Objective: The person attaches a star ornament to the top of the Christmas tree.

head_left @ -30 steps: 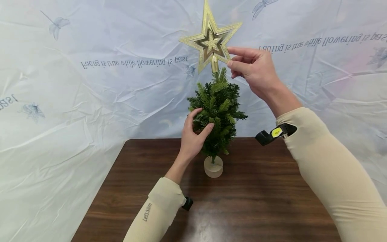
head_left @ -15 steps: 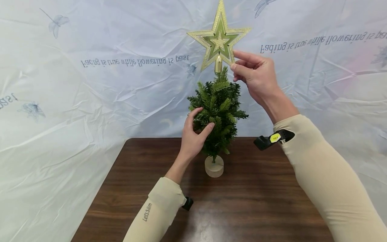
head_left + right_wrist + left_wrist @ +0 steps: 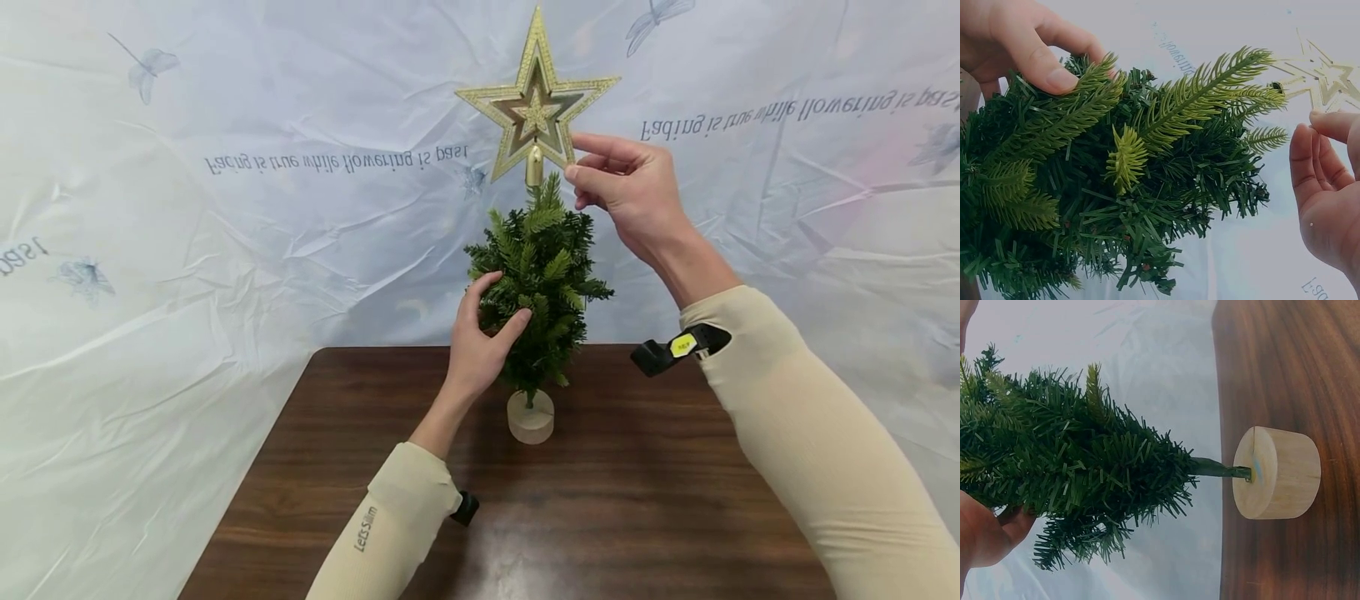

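Observation:
A small artificial Christmas tree (image 3: 547,267) stands upright on a round wooden base (image 3: 530,417). My left hand (image 3: 480,342) grips the tree from its left side, thumb in front and fingers curled among the branches. At the treetop, a gold star tree topper (image 3: 537,100) has its socket right at the tip. My right hand (image 3: 637,187) pinches the star's lower right point between thumb and fingers. In the right wrist view, the star (image 3: 1329,78) shows pale at the right edge, beside the right-hand fingers. The left wrist view shows the wooden base (image 3: 1285,475) sitting flat on the table.
The dark wood table (image 3: 637,483) extends under both arms. Behind its far edge hangs a wrinkled white sheet (image 3: 337,233) with printed lettering and dragonflies. Black straps (image 3: 682,343) are on the wrists.
The star shifted right, then slightly back left and lower in view, ending more upright, with my right hand following. My left hand stays on the tree.

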### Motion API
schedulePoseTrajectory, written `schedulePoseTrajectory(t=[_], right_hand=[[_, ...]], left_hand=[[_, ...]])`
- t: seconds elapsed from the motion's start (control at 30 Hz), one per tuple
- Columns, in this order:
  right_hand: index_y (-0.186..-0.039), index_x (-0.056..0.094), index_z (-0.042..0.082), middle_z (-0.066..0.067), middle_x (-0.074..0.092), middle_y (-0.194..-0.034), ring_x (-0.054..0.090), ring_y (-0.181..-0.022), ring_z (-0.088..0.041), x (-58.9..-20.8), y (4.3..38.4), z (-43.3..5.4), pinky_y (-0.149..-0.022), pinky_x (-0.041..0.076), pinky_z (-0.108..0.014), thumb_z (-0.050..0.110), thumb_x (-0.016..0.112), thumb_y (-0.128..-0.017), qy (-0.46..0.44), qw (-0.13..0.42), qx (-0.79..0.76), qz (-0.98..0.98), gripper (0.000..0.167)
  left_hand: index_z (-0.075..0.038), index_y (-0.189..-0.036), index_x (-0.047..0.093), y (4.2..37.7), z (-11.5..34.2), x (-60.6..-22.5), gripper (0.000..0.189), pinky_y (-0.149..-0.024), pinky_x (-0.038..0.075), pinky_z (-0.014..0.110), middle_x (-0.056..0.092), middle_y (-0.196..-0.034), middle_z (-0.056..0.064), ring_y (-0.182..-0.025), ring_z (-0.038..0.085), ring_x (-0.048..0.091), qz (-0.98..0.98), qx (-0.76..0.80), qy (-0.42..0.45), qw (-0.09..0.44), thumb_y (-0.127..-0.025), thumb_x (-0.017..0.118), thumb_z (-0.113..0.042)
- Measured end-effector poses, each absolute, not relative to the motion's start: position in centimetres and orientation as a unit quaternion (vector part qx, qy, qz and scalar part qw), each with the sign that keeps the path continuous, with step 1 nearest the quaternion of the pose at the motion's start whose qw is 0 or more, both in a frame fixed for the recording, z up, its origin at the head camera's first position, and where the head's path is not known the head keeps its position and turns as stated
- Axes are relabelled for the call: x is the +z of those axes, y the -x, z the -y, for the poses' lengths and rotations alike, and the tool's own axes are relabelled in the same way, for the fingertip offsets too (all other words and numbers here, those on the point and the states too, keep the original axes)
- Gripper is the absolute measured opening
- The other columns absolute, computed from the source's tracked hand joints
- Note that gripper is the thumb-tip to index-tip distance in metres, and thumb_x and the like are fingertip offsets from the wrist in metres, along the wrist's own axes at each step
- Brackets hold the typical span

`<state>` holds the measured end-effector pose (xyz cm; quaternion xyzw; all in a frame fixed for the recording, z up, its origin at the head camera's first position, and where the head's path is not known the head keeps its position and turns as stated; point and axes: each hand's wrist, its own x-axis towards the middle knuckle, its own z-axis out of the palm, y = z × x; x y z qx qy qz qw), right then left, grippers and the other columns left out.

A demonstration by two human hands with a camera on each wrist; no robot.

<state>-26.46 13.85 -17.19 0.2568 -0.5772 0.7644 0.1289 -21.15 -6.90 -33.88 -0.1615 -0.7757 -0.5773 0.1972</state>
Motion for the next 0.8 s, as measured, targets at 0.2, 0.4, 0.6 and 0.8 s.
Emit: schedulePoseTrajectory(t=[0.2, 0.4, 0.6, 0.8], right_hand=[[-0.114, 0.081, 0.000, -0.009, 0.075, -0.084, 0.067, -0.062, -0.016, -16.9, 26.1, -14.1, -0.063, 0.060, -0.025, -0.011, 0.077, -0.089, -0.262, 0.118, 0.758, 0.586, 0.027], [-0.107, 0.083, 0.002, -0.007, 0.075, -0.082, 0.066, -0.061, -0.017, -16.8, 25.9, -14.2, -0.063, 0.059, -0.024, -0.012, 0.074, -0.091, -0.260, 0.107, 0.754, 0.594, 0.023], [-0.106, 0.083, 0.003, -0.006, 0.075, -0.081, 0.065, -0.063, -0.017, -16.8, 25.7, -14.3, -0.063, 0.058, -0.024, -0.011, 0.073, -0.091, -0.263, 0.110, 0.745, 0.603, 0.022], [-0.110, 0.082, 0.002, -0.006, 0.076, -0.083, 0.065, -0.064, -0.017, -17.0, 25.3, -15.2, -0.064, 0.058, -0.024, -0.010, 0.076, -0.090, -0.256, 0.119, 0.743, 0.607, 0.024]], left_hand=[[-0.031, -0.160, 0.043, 20.9, 6.8, -33.6, 0.065, -0.124, 0.031, 0.059, 0.034, -0.170, -0.004, -0.160, 0.021, 0.029, 0.781, -0.572, 0.161, 0.193, -0.101, 0.069, -0.040], [-0.031, -0.161, 0.041, 20.8, 6.8, -33.6, 0.066, -0.125, 0.031, 0.059, 0.034, -0.170, -0.004, -0.160, 0.021, 0.029, 0.786, -0.566, 0.161, 0.188, -0.102, 0.068, -0.040], [-0.032, -0.162, 0.039, 20.7, 6.8, -33.5, 0.067, -0.125, 0.030, 0.059, 0.034, -0.170, -0.005, -0.160, 0.020, 0.029, 0.789, -0.564, 0.159, 0.185, -0.102, 0.068, -0.041], [-0.033, -0.162, 0.038, 20.6, 6.8, -33.4, 0.068, -0.124, 0.030, 0.060, 0.033, -0.170, -0.003, -0.160, 0.022, 0.029, 0.791, -0.561, 0.161, 0.185, -0.102, 0.068, -0.042]])
